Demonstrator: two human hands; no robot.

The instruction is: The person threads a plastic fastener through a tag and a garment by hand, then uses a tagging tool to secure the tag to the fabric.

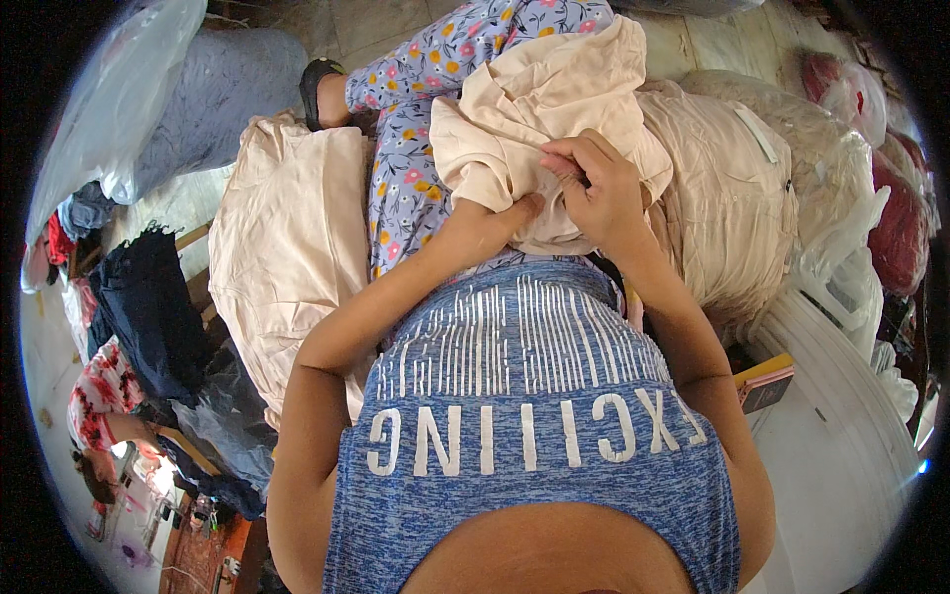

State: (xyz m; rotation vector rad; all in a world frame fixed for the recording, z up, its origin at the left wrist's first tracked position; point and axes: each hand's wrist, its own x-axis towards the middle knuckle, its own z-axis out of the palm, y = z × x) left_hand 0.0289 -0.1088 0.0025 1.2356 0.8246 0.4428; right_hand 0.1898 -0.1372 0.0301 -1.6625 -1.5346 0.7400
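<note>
In the head view, the cream cloth [584, 84] lies bunched across the person's lap, over the flowered trousers [416, 168], between a cream pile [287, 218] on the left and a cream bundle [727, 188] on the right, which sits beside clear plastic [836, 163]. The left hand [480, 233] is clamped on the near part of the cloth, thumb on top, its fingers out of sight beneath; the right hand [606, 188] is curled over the cloth just beside it, fingertips drawn close, though I cannot tell whether a fold is pinched between them. The cloth should handle as light, soft and limp: it falls in loose, rounded folds and holds no shape of its own. Its faint sheen suggests a smooth face that may slide a little, so a doubled edge or seam would likely give a surer hold than one thin layer. It looks unlikely to break but easy to crease, and best held at two spread points on the edge, with the lap bearing the rest
</note>
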